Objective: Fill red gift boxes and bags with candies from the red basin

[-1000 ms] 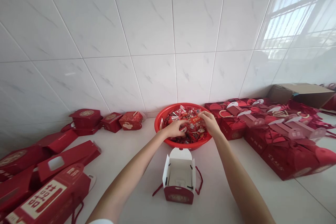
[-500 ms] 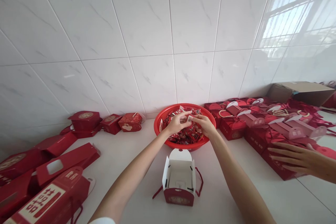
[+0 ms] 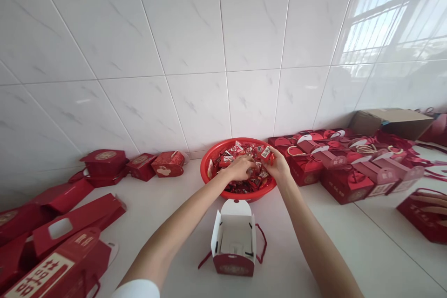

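Note:
A red plastic basket [image 3: 205,167] full of small wrapped candies [image 3: 240,185] stands against the wall. My left hand [image 3: 240,167] reaches into it with fingers curled down among the candies; what they grip, if anything, is hidden. Over the basket's right side, my right hand [image 3: 278,166] pinches a red-and-white wrapped candy [image 3: 266,152] between thumb and fingers. In front of the basket, an open red gift box [image 3: 233,265] with white inner walls and a dark red cord handle sits upright, its flaps raised; no candy shows inside.
Several closed red gift boxes [image 3: 345,185] crowd the right, with a brown cardboard carton [image 3: 394,118] behind. Another person's hand [image 3: 435,208] is on a red box [image 3: 415,216] at the right edge. More red boxes [image 3: 77,216] line the left. A tiled wall [image 3: 195,102] rises behind.
My hands, close together above the basket before, have parted: the left went down into the candies, the right moved rightward with a candy. The other person's hand and a box shifted right.

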Action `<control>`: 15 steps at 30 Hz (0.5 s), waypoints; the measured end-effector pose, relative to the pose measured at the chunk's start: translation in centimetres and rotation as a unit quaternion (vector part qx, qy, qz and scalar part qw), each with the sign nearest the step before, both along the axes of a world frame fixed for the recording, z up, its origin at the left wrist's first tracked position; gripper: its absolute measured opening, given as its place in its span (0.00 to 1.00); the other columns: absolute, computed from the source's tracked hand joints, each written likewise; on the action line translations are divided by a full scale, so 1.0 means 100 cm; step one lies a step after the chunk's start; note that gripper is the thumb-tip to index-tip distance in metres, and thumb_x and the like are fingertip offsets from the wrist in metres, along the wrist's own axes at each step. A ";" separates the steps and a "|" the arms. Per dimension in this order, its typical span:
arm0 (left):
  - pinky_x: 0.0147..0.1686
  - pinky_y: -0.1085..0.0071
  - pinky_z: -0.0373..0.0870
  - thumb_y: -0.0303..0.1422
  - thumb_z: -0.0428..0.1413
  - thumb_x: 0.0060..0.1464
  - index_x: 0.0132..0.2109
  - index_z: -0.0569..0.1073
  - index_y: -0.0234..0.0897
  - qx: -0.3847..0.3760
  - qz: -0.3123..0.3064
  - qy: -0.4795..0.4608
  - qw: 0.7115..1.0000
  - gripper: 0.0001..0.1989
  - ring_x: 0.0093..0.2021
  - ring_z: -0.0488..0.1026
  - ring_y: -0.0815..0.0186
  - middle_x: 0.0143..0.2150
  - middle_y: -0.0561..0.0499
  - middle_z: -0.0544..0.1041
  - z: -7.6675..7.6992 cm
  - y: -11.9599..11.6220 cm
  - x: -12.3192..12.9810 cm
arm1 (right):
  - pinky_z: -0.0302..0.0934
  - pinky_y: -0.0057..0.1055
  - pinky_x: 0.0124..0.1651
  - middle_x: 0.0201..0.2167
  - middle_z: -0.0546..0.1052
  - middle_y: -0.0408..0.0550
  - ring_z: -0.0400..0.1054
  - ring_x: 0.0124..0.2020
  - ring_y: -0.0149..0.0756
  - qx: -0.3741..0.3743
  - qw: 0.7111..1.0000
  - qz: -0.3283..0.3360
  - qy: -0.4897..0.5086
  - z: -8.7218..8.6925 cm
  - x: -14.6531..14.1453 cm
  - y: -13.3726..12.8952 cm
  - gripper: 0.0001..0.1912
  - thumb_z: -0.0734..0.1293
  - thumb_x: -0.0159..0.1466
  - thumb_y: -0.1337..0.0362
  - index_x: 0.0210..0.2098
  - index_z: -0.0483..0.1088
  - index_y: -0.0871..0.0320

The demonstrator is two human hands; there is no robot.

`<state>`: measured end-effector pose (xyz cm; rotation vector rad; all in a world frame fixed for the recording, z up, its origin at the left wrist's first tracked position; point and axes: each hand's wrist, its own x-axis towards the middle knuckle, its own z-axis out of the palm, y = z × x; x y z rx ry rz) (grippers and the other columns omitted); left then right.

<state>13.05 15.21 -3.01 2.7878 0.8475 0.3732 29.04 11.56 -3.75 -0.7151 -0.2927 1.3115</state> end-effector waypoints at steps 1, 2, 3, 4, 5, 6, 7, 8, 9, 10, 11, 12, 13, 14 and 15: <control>0.58 0.59 0.66 0.20 0.59 0.42 0.36 0.81 0.40 0.010 0.022 0.007 1.000 0.14 0.52 0.73 0.53 0.47 0.45 0.78 0.001 -0.002 -0.001 | 0.71 0.26 0.27 0.25 0.79 0.43 0.74 0.26 0.31 0.004 1.000 0.005 0.009 0.002 0.000 -0.001 0.06 0.66 0.62 0.72 0.29 0.72 0.59; 0.57 0.58 0.66 0.22 0.60 0.43 0.33 0.81 0.39 0.020 0.050 0.010 0.998 0.10 0.50 0.74 0.52 0.44 0.44 0.78 0.002 -0.003 -0.002 | 0.71 0.26 0.28 0.25 0.79 0.44 0.75 0.27 0.31 0.007 1.000 0.008 0.017 0.003 0.000 -0.003 0.07 0.65 0.64 0.72 0.29 0.72 0.59; 0.55 0.58 0.67 0.24 0.60 0.44 0.32 0.80 0.38 0.030 0.082 0.007 0.996 0.07 0.49 0.74 0.52 0.42 0.44 0.78 0.003 -0.004 -0.004 | 0.72 0.27 0.29 0.26 0.79 0.45 0.75 0.28 0.32 0.012 1.000 0.012 0.024 0.004 0.000 -0.004 0.08 0.64 0.65 0.72 0.30 0.72 0.59; 0.53 0.58 0.68 0.25 0.60 0.45 0.31 0.80 0.38 0.040 0.117 0.000 0.992 0.05 0.48 0.74 0.51 0.41 0.44 0.78 0.004 -0.004 -0.007 | 0.72 0.27 0.30 0.27 0.80 0.45 0.76 0.29 0.32 0.017 0.999 0.014 0.030 0.004 0.000 -0.005 0.08 0.63 0.65 0.71 0.31 0.71 0.59; 0.52 0.58 0.68 0.27 0.60 0.47 0.33 0.80 0.38 0.049 0.153 -0.011 0.987 0.05 0.48 0.74 0.52 0.40 0.44 0.77 0.005 -0.003 -0.010 | 0.73 0.26 0.30 0.27 0.80 0.45 0.75 0.28 0.31 0.022 0.999 0.016 0.035 0.003 0.000 -0.005 0.08 0.63 0.66 0.71 0.31 0.71 0.59; 0.51 0.58 0.69 0.28 0.58 0.50 0.35 0.80 0.38 0.056 0.191 -0.024 0.980 0.06 0.47 0.74 0.52 0.40 0.44 0.78 0.006 -0.002 -0.012 | 0.72 0.26 0.30 0.27 0.79 0.45 0.75 0.27 0.31 0.026 0.999 0.017 0.038 0.003 0.000 -0.005 0.07 0.63 0.66 0.70 0.32 0.71 0.58; 0.49 0.59 0.70 0.30 0.56 0.54 0.38 0.79 0.38 0.062 0.228 -0.039 0.971 0.07 0.46 0.75 0.52 0.40 0.44 0.78 0.007 -0.001 -0.015 | 0.72 0.25 0.29 0.27 0.79 0.44 0.74 0.26 0.30 0.030 0.999 0.019 0.040 0.001 0.001 -0.005 0.06 0.64 0.66 0.69 0.32 0.71 0.58; 0.47 0.58 0.70 0.31 0.54 0.57 0.42 0.79 0.37 0.066 0.263 -0.053 0.961 0.09 0.46 0.75 0.52 0.40 0.43 0.78 0.008 0.001 -0.017 | 0.72 0.25 0.29 0.26 0.79 0.44 0.74 0.26 0.30 0.034 0.998 0.020 0.040 0.000 0.001 -0.004 0.05 0.65 0.66 0.68 0.32 0.70 0.58; 0.46 0.57 0.71 0.32 0.52 0.59 0.45 0.78 0.35 0.070 0.294 -0.066 0.951 0.12 0.46 0.75 0.51 0.41 0.41 0.78 0.010 0.002 -0.018 | 0.71 0.25 0.28 0.26 0.78 0.43 0.73 0.25 0.30 0.039 0.998 0.022 0.039 -0.002 0.002 -0.003 0.04 0.66 0.65 0.67 0.32 0.70 0.57; 0.47 0.55 0.71 0.32 0.51 0.60 0.49 0.76 0.33 0.074 0.319 -0.078 0.942 0.14 0.47 0.74 0.50 0.43 0.39 0.78 0.011 0.003 -0.019 | 0.71 0.25 0.27 0.25 0.78 0.43 0.73 0.25 0.30 0.043 0.998 0.023 0.037 -0.004 0.003 -0.002 0.04 0.67 0.65 0.66 0.32 0.69 0.57; 0.48 0.54 0.70 0.31 0.51 0.61 0.53 0.73 0.32 0.079 0.335 -0.089 0.935 0.16 0.50 0.73 0.48 0.47 0.36 0.77 0.013 0.004 -0.019 | 0.71 0.26 0.27 0.25 0.78 0.42 0.73 0.25 0.31 0.048 0.998 0.024 0.033 -0.005 0.003 -0.001 0.05 0.68 0.64 0.64 0.32 0.69 0.56; 0.50 0.52 0.69 0.30 0.52 0.61 0.57 0.71 0.32 0.085 0.341 -0.098 0.931 0.18 0.53 0.71 0.47 0.51 0.35 0.75 0.014 0.004 -0.018 | 0.71 0.27 0.26 0.25 0.77 0.42 0.73 0.24 0.32 0.054 0.998 0.024 0.028 -0.007 0.004 0.000 0.06 0.69 0.63 0.63 0.32 0.69 0.56; 0.53 0.52 0.67 0.29 0.52 0.60 0.59 0.69 0.32 0.088 0.334 -0.104 0.933 0.20 0.57 0.69 0.47 0.55 0.34 0.74 0.015 0.003 -0.016 | 0.71 0.27 0.25 0.25 0.77 0.43 0.72 0.24 0.32 0.059 0.998 0.025 0.024 -0.008 0.004 0.000 0.07 0.69 0.63 0.61 0.32 0.68 0.56; 0.55 0.54 0.66 0.28 0.52 0.60 0.59 0.69 0.34 0.088 0.315 -0.105 0.939 0.20 0.59 0.68 0.49 0.57 0.36 0.73 0.016 0.002 -0.013 | 0.70 0.28 0.25 0.24 0.77 0.43 0.72 0.24 0.33 0.063 0.998 0.025 0.020 -0.009 0.005 0.001 0.08 0.69 0.63 0.60 0.32 0.68 0.55; 0.56 0.57 0.66 0.28 0.52 0.60 0.58 0.70 0.36 0.081 0.287 -0.101 0.949 0.19 0.59 0.69 0.51 0.57 0.38 0.73 0.016 0.002 -0.009 | 0.70 0.27 0.24 0.24 0.77 0.43 0.72 0.24 0.33 0.066 0.997 0.025 0.016 -0.010 0.005 0.001 0.08 0.69 0.62 0.59 0.31 0.68 0.55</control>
